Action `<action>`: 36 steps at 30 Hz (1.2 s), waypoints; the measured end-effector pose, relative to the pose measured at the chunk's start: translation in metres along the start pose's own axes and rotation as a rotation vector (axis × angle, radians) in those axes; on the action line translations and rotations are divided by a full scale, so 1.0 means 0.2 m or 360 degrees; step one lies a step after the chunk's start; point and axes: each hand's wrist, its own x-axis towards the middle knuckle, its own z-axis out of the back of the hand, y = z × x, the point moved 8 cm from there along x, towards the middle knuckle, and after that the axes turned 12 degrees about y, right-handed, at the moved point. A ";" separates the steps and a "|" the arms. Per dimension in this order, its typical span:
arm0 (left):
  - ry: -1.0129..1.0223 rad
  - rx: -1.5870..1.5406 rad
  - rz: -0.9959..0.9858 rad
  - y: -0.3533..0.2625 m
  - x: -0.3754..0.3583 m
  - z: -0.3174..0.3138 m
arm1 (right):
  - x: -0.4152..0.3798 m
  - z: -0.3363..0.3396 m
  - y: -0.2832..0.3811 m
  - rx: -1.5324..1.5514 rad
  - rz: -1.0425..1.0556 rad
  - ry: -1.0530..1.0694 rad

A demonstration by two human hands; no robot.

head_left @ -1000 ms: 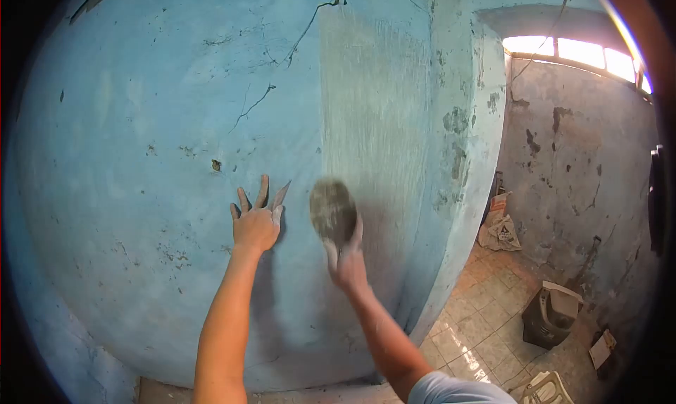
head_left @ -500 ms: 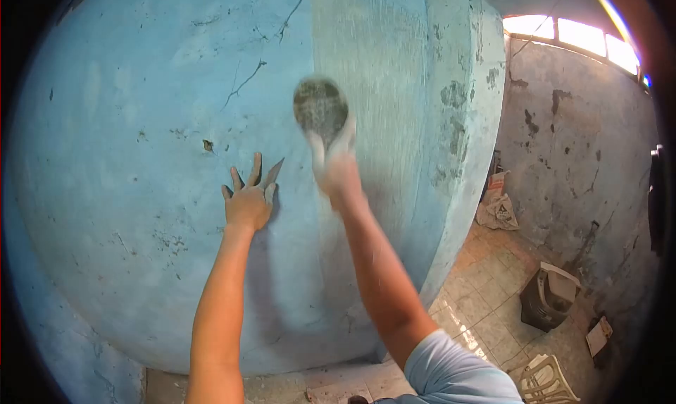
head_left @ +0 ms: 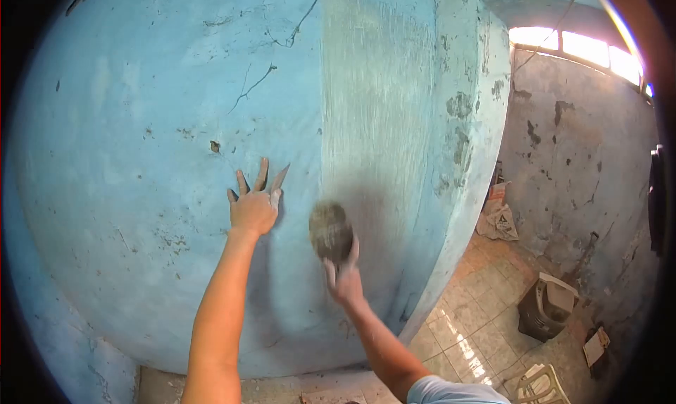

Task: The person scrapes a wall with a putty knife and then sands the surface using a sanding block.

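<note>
My right hand (head_left: pixel 345 281) grips the lower end of a dusty, dark oval pad (head_left: pixel 331 231), blurred by motion. The pad overlaps the left edge of a pale, streaked strip on the blue wall (head_left: pixel 162 277). To its left, my left hand (head_left: pixel 253 210) rests against the wall with its fingers spread upward. A thin, pointed grey piece (head_left: pixel 280 176), like a blade or a folded sheet, sticks up at its thumb and is held there. Cracks and a small chipped hole (head_left: pixel 215 147) mark the paint above this hand.
To the right, the wall ends at a corner edge (head_left: pixel 451 249) beside an opening. Beyond it are a crumpled sack (head_left: pixel 498 221), a dark bin-like container (head_left: pixel 546 307) and a plastic chair (head_left: pixel 541 386) on a tiled floor (head_left: pixel 451 333). Windows (head_left: pixel 584 48) glare at the upper right.
My right hand has swept the oval pad down the wall, from above my left hand's level to below it. My left hand keeps its place on the wall; the view has shifted slightly.
</note>
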 end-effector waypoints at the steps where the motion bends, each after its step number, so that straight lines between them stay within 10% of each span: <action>1: 0.0009 0.0007 0.0000 0.00 0.01 -0.01 | -0.12 -0.06 -0.10 -0.0005 -0.0035 0.0024; 11: -0.0028 0.0001 0.0002 0.01 0.00 -0.01 | 0.70 0.32 0.57 0.0166 0.0350 -0.0247; 22: -0.0007 -0.0028 -0.0016 0.01 -0.05 0.02 | 1.82 0.99 1.57 -0.0146 -0.0070 -0.0082; 30: -0.0006 -0.0025 -0.0050 0.00 -0.06 0.03 | 0.98 0.48 0.67 -0.0096 -0.0033 -0.0141; 31: -0.0014 -0.0026 -0.0049 0.00 -0.05 0.03 | 0.82 0.39 0.55 -0.0123 0.0448 -0.0280; 36: -0.0004 -0.0031 -0.0033 0.01 -0.05 0.01 | -0.03 -0.01 -0.04 -0.0007 -0.0161 0.0021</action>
